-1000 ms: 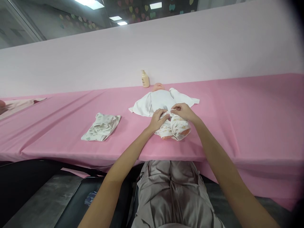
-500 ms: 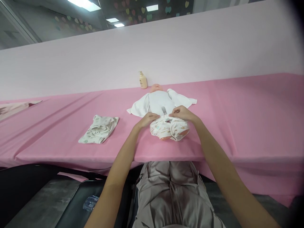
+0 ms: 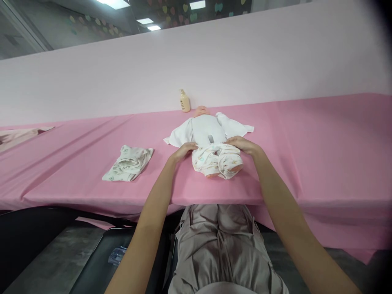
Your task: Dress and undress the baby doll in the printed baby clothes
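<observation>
A baby doll (image 3: pixel 201 110) lies on its back on the pink-covered table, its head away from me. A white long-sleeved top (image 3: pixel 208 127) covers its upper body, with the sleeves spread to both sides. White patterned baby pants (image 3: pixel 206 160) are bunched around its legs, and a little of the feet shows at the near end. My left hand (image 3: pixel 185 150) is closed on the left side of the waistband. On the right side, my right hand (image 3: pixel 243 143) grips the same waistband. The fingertips of both hands are partly hidden by the cloth.
A folded patterned cloth (image 3: pixel 129 163) lies to the left. A pump bottle (image 3: pixel 184 101) stands at the white wall beyond the doll's head. Pinkish fabric (image 3: pixel 21 136) lies at the far left. Below the table edge is a black chair (image 3: pixel 101 261) holding a clear plastic item (image 3: pixel 116 255).
My hands have moved apart, from the front of the waistband out to its two sides. The view has tilted slightly; the doll stays in place.
</observation>
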`<state>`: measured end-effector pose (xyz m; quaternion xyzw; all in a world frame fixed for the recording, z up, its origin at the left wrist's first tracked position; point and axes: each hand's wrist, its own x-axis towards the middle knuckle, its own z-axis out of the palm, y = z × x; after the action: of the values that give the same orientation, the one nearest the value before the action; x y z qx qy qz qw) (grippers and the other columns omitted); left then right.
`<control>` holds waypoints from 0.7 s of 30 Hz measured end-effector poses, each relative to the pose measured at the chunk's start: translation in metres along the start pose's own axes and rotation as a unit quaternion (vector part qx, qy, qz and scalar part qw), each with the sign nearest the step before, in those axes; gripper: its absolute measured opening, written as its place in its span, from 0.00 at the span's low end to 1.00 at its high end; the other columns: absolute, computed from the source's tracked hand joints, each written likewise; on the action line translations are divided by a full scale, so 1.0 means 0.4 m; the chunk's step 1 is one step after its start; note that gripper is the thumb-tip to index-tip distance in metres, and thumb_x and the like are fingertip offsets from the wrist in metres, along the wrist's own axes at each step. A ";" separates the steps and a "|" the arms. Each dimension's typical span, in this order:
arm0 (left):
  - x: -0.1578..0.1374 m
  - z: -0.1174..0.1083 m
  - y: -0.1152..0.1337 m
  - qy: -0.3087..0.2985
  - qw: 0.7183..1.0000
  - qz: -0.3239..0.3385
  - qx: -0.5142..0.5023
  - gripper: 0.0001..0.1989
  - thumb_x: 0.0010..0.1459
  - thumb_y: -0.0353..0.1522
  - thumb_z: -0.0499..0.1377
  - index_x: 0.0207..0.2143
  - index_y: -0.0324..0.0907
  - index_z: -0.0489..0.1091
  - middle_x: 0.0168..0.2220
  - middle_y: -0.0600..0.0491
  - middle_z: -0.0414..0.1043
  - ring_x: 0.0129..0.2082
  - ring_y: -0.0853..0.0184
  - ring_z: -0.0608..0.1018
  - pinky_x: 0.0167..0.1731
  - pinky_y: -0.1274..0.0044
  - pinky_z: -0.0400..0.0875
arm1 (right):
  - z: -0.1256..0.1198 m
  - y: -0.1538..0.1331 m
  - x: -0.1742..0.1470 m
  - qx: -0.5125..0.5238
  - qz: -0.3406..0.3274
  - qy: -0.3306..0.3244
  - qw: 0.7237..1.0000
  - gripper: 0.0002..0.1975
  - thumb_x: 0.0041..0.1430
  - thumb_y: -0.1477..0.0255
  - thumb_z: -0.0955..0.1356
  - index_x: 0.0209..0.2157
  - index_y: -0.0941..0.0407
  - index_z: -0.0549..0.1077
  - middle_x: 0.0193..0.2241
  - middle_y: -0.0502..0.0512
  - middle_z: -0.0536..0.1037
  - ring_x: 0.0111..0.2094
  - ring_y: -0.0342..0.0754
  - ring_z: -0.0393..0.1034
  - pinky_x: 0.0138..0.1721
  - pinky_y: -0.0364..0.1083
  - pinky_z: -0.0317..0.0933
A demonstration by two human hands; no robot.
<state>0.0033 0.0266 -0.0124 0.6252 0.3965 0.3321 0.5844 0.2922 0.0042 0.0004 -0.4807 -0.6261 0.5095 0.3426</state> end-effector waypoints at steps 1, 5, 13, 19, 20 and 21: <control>-0.002 0.004 0.003 0.010 1.000 -0.002 -0.005 0.09 0.43 0.34 0.63 0.25 0.38 0.69 0.24 0.53 0.68 0.27 0.67 0.71 0.30 0.75 0.63 | -0.001 0.008 0.006 0.036 0.000 -0.003 0.999 0.12 0.44 0.64 0.74 0.28 0.59 0.77 0.29 0.53 0.78 0.31 0.46 0.70 0.33 0.43 0.64; -0.009 0.019 0.013 0.020 1.000 -0.014 -0.012 0.08 0.44 0.34 0.63 0.23 0.39 0.68 0.22 0.53 0.68 0.26 0.66 0.71 0.27 0.75 0.63 | 0.003 0.041 0.029 0.194 0.000 -0.026 0.981 0.10 0.47 0.68 0.73 0.31 0.59 0.75 0.33 0.55 0.79 0.37 0.48 0.72 0.42 0.45 0.66; -0.016 0.001 0.016 -0.051 0.997 -0.049 0.011 0.08 0.44 0.34 0.63 0.22 0.37 0.70 0.24 0.51 0.72 0.26 0.67 0.71 0.30 0.75 0.64 | 0.020 0.068 0.050 0.289 0.048 0.001 0.956 0.07 0.51 0.69 0.70 0.33 0.57 0.74 0.30 0.56 0.80 0.37 0.53 0.74 0.44 0.50 0.67; 0.003 0.001 -0.004 0.012 0.991 0.011 -0.136 0.09 0.43 0.34 0.63 0.24 0.37 0.70 0.22 0.51 0.71 0.27 0.65 0.74 0.31 0.74 0.66 | 0.016 0.064 0.047 0.277 -0.002 0.017 0.961 0.08 0.50 0.68 0.71 0.33 0.56 0.73 0.32 0.56 0.80 0.38 0.53 0.74 0.44 0.50 0.67; 0.007 0.007 -0.006 0.025 0.987 0.016 -0.159 0.09 0.43 0.35 0.63 0.24 0.38 0.70 0.21 0.52 0.71 0.27 0.64 0.74 0.31 0.74 0.66 | 0.018 0.061 0.046 0.279 -0.014 0.021 0.960 0.09 0.50 0.67 0.71 0.33 0.56 0.73 0.31 0.56 0.79 0.38 0.53 0.74 0.44 0.50 0.68; 0.011 0.013 -0.008 0.039 0.984 0.018 -0.175 0.09 0.43 0.36 0.62 0.25 0.38 0.70 0.21 0.52 0.71 0.27 0.63 0.74 0.30 0.73 0.66 | 0.021 0.058 0.045 0.280 -0.022 0.024 0.960 0.10 0.51 0.65 0.70 0.33 0.56 0.73 0.31 0.56 0.79 0.38 0.54 0.74 0.43 0.51 0.68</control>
<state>0.0094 0.0280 -0.0161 0.5069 0.3434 0.4309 0.6629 0.2851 0.0192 -0.0254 -0.3642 -0.4605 0.6449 0.4894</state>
